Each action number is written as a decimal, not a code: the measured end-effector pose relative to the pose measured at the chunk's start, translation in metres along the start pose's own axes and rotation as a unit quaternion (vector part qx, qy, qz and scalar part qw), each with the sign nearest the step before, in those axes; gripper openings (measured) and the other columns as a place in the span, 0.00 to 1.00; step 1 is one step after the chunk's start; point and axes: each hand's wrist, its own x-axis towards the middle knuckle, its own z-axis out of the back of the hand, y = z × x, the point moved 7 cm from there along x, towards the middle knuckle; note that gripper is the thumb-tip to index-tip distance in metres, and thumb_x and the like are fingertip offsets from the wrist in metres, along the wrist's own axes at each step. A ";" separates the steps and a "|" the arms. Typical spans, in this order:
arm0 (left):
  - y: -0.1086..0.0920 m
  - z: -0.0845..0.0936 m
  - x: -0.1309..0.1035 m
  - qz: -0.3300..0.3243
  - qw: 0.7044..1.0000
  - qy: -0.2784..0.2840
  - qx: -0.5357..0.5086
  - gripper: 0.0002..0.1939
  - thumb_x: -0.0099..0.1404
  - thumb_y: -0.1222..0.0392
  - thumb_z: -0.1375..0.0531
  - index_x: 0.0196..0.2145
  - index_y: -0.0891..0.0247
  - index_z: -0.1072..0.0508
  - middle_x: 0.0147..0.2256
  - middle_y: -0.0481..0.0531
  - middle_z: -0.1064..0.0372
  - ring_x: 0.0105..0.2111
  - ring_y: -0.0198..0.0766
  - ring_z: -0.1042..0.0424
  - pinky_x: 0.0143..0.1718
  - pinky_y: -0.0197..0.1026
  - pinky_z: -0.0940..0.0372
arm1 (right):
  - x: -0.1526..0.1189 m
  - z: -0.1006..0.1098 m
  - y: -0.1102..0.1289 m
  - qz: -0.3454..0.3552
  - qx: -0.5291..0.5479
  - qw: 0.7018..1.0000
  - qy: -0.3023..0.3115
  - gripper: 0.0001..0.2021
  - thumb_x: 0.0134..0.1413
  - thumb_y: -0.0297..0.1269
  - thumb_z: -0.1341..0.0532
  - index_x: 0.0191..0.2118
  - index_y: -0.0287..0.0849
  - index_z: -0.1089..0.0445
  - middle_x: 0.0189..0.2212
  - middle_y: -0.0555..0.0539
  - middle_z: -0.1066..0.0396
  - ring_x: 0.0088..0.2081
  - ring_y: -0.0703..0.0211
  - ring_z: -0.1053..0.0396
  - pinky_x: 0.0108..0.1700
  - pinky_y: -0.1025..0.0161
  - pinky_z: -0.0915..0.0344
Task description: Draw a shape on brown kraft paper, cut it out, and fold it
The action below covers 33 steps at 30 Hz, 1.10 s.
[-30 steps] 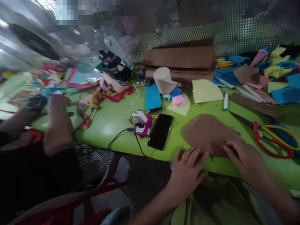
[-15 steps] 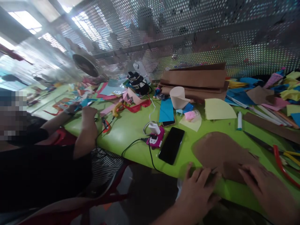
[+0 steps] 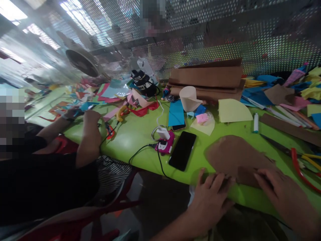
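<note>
A sheet of brown paper [image 3: 229, 152] with a rounded far end lies on the green table near its front edge. A folded flap [image 3: 247, 175] shows at its near side. My right hand [image 3: 282, 190] is at the right of this flap, its fingers closed on the paper's edge. To the left, my left hand [image 3: 210, 194] rests at the near edge of the paper, fingers apart and slightly bent. Its index fingertip is by the paper, and what lies under it is hidden. A black phone [image 3: 182, 150] lies beyond my left hand.
Red-handled scissors [image 3: 293, 155] and a glue tube [image 3: 255, 123] lie to the right. A cream paper cone [image 3: 188, 98], yellow paper [image 3: 234, 110] and brown paper stack [image 3: 205, 77] are behind. A pink power adapter [image 3: 165, 144] trails cables. A co-worker [image 3: 47, 180] sits left.
The view has shifted slightly, so the table's things sit a little higher and further left. Both my hands stay at the brown paper in nearly the same pose.
</note>
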 end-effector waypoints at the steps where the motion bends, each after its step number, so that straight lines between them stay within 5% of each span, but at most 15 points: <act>1: 0.000 0.000 0.000 -0.001 1.000 0.007 -0.003 0.30 0.79 0.40 0.43 0.73 0.51 0.35 0.61 0.53 0.25 0.58 0.48 0.27 0.70 0.57 0.42 | 0.001 0.002 0.003 0.001 -0.006 1.000 0.000 0.21 0.78 0.55 0.50 0.45 0.46 0.28 0.39 0.42 0.19 0.36 0.46 0.21 0.39 0.51 0.33; 14: -0.002 -0.001 0.001 0.009 1.000 0.006 0.006 0.30 0.78 0.45 0.39 0.73 0.53 0.33 0.62 0.55 0.27 0.58 0.49 0.29 0.73 0.61 0.48 | 0.010 0.017 0.016 -0.046 0.010 0.998 0.031 0.15 0.77 0.50 0.47 0.44 0.46 0.30 0.36 0.44 0.20 0.38 0.45 0.23 0.41 0.51 0.35; 22: -0.002 -0.001 0.002 0.016 1.000 0.016 -0.013 0.31 0.77 0.47 0.38 0.73 0.55 0.34 0.61 0.56 0.27 0.58 0.50 0.30 0.73 0.63 0.53 | 0.008 0.037 0.005 -0.084 0.115 0.990 0.019 0.14 0.76 0.44 0.44 0.57 0.48 0.26 0.49 0.42 0.20 0.46 0.50 0.21 0.46 0.54 0.26; 27: -0.002 0.000 0.003 0.022 0.999 0.021 -0.008 0.31 0.77 0.47 0.37 0.73 0.54 0.34 0.61 0.56 0.26 0.58 0.50 0.29 0.73 0.62 0.52 | -0.012 0.062 0.024 0.024 0.063 0.996 -0.067 0.15 0.73 0.33 0.40 0.58 0.51 0.23 0.54 0.44 0.19 0.55 0.48 0.23 0.58 0.48 0.30; 33: -0.002 -0.001 0.002 0.023 0.999 0.021 -0.016 0.30 0.78 0.49 0.38 0.73 0.53 0.35 0.61 0.56 0.26 0.59 0.50 0.29 0.73 0.63 0.54 | -0.032 0.037 0.032 0.077 0.053 0.995 0.035 0.17 0.72 0.34 0.41 0.58 0.56 0.21 0.60 0.49 0.19 0.57 0.47 0.23 0.57 0.45 0.29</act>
